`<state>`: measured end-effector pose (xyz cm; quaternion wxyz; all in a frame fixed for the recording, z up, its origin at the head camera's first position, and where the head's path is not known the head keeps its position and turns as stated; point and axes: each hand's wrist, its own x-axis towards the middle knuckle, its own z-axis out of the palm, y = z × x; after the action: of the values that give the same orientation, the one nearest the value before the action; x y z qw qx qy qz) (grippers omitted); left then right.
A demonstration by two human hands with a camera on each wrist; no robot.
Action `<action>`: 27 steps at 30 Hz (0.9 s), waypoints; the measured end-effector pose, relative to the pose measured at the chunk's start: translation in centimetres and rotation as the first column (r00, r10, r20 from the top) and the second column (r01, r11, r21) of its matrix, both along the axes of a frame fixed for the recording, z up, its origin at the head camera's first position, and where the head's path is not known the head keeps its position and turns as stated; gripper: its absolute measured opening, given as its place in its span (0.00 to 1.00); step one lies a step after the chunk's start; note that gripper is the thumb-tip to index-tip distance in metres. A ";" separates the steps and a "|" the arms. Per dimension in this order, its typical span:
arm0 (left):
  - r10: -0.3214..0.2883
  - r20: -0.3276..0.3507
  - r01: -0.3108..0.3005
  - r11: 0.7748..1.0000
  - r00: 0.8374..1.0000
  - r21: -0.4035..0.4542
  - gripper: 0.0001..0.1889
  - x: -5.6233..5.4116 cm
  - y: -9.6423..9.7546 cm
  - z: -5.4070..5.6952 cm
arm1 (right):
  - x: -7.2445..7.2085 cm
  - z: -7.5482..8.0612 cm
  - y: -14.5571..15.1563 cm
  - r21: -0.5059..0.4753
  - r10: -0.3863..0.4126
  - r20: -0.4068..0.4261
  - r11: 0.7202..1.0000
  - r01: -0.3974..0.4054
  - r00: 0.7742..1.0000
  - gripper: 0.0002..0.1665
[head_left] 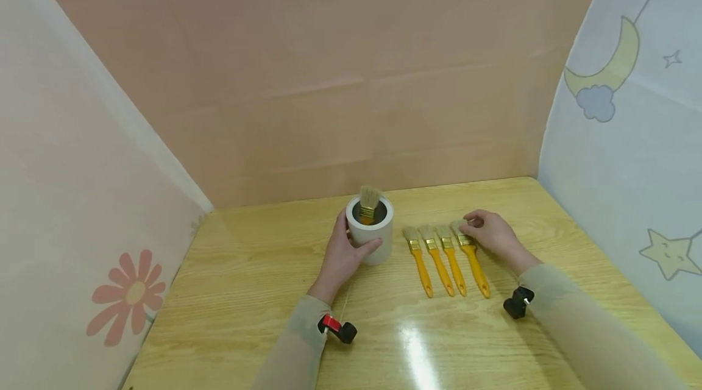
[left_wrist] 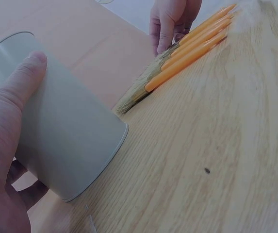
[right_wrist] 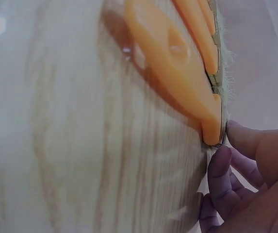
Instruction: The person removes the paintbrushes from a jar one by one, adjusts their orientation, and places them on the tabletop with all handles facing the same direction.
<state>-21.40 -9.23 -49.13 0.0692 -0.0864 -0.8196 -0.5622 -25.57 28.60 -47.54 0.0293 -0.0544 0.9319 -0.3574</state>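
Observation:
My left hand (head_left: 342, 256) grips the side of a pale grey cylindrical container (head_left: 378, 250), its thumb across the near wall. Inside the container stands a paintbrush (head_left: 369, 202), bristles up; most of its handle is hidden. My right hand (head_left: 490, 233) pinches the rightmost paintbrush (head_left: 475, 259) near its metal band and bristles. In the right wrist view, the thumb (right_wrist: 248, 141) lies over the band end and the index finger is at the edge. That brush lies on the table, orange handle toward me.
More paintbrushes (head_left: 439, 259) with orange handles lie side by side between the container and my right hand, bristles away from me. The wooden table (head_left: 247, 292) meets a pinkish back sheet (head_left: 329, 103). Patterned sheets flank it at left (head_left: 82, 195) and right (head_left: 631, 183).

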 end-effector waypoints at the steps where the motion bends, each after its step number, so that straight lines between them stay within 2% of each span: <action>1: -0.001 -0.001 0.001 1.000 1.000 0.000 0.54 0.0 0.0 0.0 | 0.0 0.0 0.0 -0.001 -0.001 -0.003 1.000 0.001 1.000 0.30; 11: -0.009 -0.020 0.009 1.000 1.000 0.017 0.53 -0.2 -0.5 -0.4 | -0.1 1.1 -1.1 -0.037 -0.015 -0.079 0.999 0.012 0.997 0.33; 19: -0.012 -0.011 0.013 1.000 1.000 0.025 0.53 -0.2 -0.6 -0.2 | -0.4 3.4 -3.1 -0.090 -0.034 -0.134 0.996 0.022 0.990 0.35; 27: -0.026 -0.046 0.027 0.999 0.999 0.017 0.53 -0.5 -0.7 -0.3 | 0.0 5.7 -5.4 -0.187 -0.010 -0.207 0.982 -0.029 0.978 0.37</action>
<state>-21.94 -9.94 -49.47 0.0811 -0.1094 -0.8115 -0.5683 -25.56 23.18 -41.81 -0.0714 -0.0983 0.8915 -0.4364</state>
